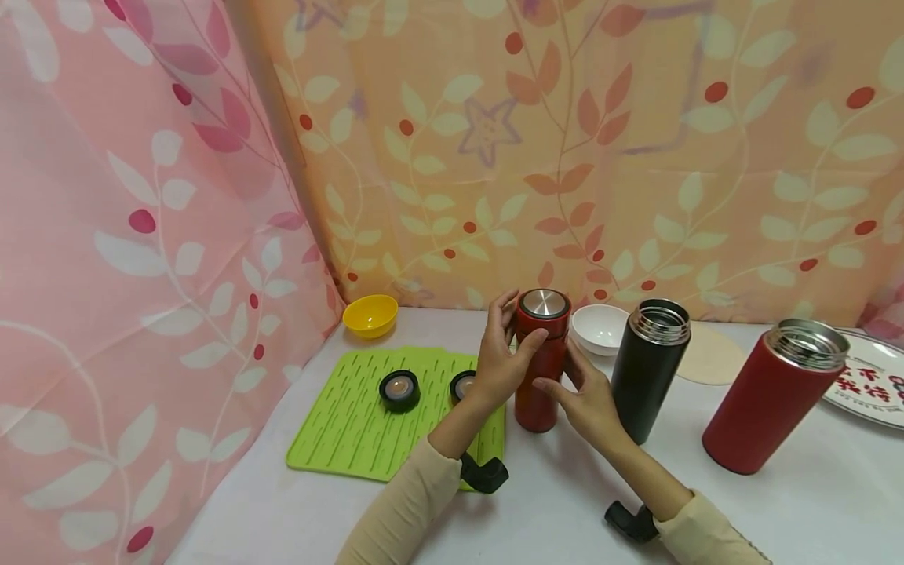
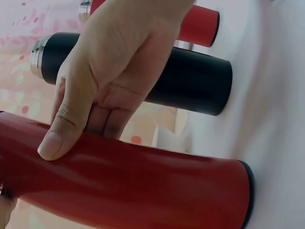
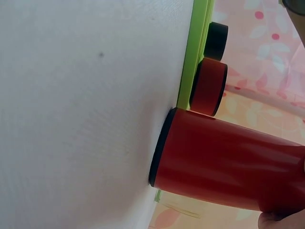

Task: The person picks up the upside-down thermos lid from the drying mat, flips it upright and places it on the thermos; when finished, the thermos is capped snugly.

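Nearest the camera, on the white surface (image 1: 565, 502), two beige sleeves are being extended toward a capped red flask (image 1: 540, 369) that is standing upright just beside the right edge of the green ridged mat (image 1: 346, 424). The upper part of the flask is being grasped by the left hand (image 1: 501, 357), its thumb curled across the red wall just under the steel-topped lid (image 1: 544, 304). The body is being steadied lower down by the right hand (image 1: 586, 396), fingers laid against its side; whether they are curled round it cannot be told. Two loose caps (image 1: 399, 390) are being kept on the mat.

Just right of the right hand, an open black flask (image 1: 648, 369) is standing very near, and it could be knocked over by a wrist swung outward. Should the lid be twisted while the smooth body is only lightly braced, the flask could be tipped. Further off, a white bowl (image 1: 599, 328), a yellow bowl (image 1: 370, 315) and a larger open red flask (image 1: 773, 400) are being left untouched.
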Motion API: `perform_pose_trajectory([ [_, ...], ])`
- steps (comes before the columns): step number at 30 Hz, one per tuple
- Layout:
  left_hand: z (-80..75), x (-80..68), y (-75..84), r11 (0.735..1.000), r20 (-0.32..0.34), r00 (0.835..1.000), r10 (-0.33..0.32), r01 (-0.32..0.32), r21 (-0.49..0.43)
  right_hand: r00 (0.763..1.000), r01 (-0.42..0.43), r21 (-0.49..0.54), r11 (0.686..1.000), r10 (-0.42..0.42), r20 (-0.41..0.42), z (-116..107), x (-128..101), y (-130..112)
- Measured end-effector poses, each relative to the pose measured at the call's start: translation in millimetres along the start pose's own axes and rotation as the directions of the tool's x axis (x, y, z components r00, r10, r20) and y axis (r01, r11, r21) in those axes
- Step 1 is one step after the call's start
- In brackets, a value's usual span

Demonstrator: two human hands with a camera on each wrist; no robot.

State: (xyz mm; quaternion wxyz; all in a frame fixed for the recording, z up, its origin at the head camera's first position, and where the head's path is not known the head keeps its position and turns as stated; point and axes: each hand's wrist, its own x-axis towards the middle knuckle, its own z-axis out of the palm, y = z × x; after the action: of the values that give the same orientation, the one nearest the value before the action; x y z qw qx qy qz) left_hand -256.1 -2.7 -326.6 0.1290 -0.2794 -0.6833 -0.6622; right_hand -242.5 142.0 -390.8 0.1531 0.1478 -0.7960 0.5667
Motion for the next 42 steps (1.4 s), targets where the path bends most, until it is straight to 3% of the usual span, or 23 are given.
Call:
perform_pose_trajectory([
  [4,0.7,3.0,-13.5,0.998,0.008,1.000,0.027,-0.028,0.054,1.000,-0.006,0.003,1.000,0.006,0.000,-1,0,0],
  [8,4.3,7.2,-17.1,0.989,-0.086,0.995,0.054,-0.041,0.142,1.000,-0.024,0.002,1.000,0.024,0.006,-1,0,0],
  [11,5.8,8.8,-15.7,0.986,-0.119,0.991,0.060,-0.040,0.159,1.000,-0.025,-0.002,1.000,0.025,0.006,-1,0,1],
  [15,2.5,7.3,-13.4,0.991,-0.086,0.995,0.052,-0.041,0.128,1.000,-0.016,-0.001,1.000,0.016,-0.002,-1,1,1],
  [22,-7.2,0.0,7.0,1.000,0.070,0.997,0.017,-0.018,0.013,1.000,-0.004,0.004,1.000,0.004,0.001,0,1,2],
  [25,-5.3,-0.9,17.2,0.998,0.053,0.999,0.008,-0.011,0.057,1.000,-0.004,-0.002,1.000,0.004,0.003,0,0,1],
  [29,1.2,2.5,21.4,0.992,-0.040,0.999,-0.003,0.008,0.130,1.000,-0.012,-0.008,1.000,0.012,-0.001,-1,0,0],
  [33,3.1,4.4,17.9,0.995,-0.091,0.996,-0.005,0.015,0.102,1.000,-0.024,-0.003,1.000,0.024,0.002,-1,1,0],
  [42,-5.0,5.6,-11.0,0.998,-0.010,0.999,0.054,-0.054,-0.044,1.000,-0.014,0.003,1.000,0.014,-0.008,-1,1,2],
])
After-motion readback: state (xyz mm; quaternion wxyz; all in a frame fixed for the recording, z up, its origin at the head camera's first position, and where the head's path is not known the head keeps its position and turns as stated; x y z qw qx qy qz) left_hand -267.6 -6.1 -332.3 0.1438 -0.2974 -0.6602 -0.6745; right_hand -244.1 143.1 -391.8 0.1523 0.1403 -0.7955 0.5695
